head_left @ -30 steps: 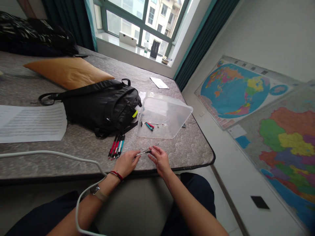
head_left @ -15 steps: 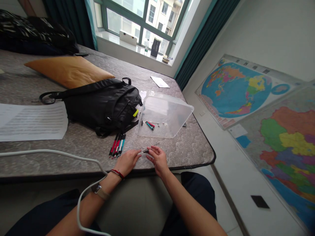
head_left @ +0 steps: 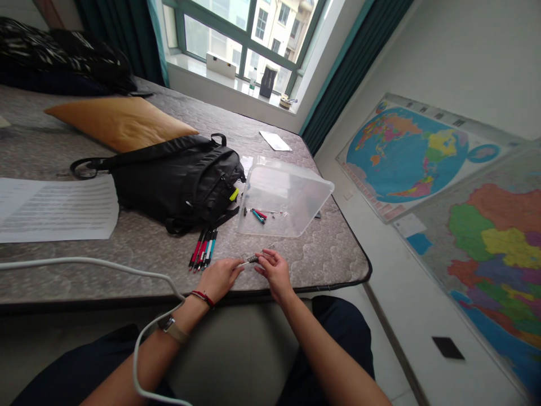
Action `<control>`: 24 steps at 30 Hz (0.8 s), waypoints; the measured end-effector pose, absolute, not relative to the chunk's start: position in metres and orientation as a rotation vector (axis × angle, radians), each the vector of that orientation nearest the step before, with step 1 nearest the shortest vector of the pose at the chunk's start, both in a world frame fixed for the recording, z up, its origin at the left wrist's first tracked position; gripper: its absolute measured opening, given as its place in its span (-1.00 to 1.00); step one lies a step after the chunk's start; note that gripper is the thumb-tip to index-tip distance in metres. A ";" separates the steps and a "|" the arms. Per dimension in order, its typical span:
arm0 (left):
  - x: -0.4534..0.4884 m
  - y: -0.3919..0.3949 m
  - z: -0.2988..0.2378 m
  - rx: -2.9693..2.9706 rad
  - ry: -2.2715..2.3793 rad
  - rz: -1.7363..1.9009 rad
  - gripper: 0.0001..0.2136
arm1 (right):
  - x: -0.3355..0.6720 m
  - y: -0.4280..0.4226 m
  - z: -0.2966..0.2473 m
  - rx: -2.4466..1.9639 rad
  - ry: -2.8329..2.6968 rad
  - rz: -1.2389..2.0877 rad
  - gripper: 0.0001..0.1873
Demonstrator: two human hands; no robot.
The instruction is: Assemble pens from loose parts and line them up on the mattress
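Note:
My left hand (head_left: pixel 220 278) and my right hand (head_left: pixel 274 272) meet over the near edge of the mattress (head_left: pixel 139 242). Both pinch a thin pen (head_left: pixel 251 260) with a dark grip, one hand at each end. Just left of my hands lies a row of several red, black and blue pens (head_left: pixel 203 248). Beyond them a clear plastic box (head_left: pixel 296 194) lies on the mattress with a few loose pen parts (head_left: pixel 257 215) inside.
A black backpack (head_left: pixel 177 180) lies behind the pens, an orange pillow (head_left: pixel 118 121) beyond it. A printed sheet (head_left: pixel 54 208) is at the left and a white cable (head_left: pixel 84 264) runs across the near edge. Maps (head_left: pixel 406 152) lie on the floor at the right.
My hands have drawn closer together along the pen, so less of it shows between them. The view has shifted slightly.

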State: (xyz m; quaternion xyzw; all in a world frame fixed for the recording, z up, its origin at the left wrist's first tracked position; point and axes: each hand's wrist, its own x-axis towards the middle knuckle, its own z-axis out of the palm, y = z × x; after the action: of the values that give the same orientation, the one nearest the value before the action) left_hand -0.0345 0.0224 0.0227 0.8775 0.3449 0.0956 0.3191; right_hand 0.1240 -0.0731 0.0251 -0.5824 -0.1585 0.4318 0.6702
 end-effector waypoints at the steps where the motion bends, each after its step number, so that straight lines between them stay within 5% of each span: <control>1: -0.034 0.022 0.023 2.300 0.900 0.253 -0.69 | 0.123 -0.073 0.024 -1.310 -0.364 0.984 -0.49; 12: -0.030 0.019 0.021 2.237 0.829 0.352 -0.67 | 0.108 -0.069 0.025 -1.288 -0.334 1.031 -0.45; 18: -0.030 0.016 0.027 2.202 0.812 0.358 -0.67 | 0.116 -0.068 0.021 -1.405 -0.437 0.990 -0.65; 24: -0.029 0.014 0.025 2.221 0.834 0.252 -0.69 | 0.121 -0.066 0.012 -1.487 -0.610 0.901 -0.57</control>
State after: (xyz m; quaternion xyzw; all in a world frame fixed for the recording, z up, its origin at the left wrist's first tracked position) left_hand -0.0289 0.0142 0.0246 0.8652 0.3250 0.0983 0.3689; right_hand 0.1213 -0.0659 0.0116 -0.6428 -0.2636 0.3895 0.6046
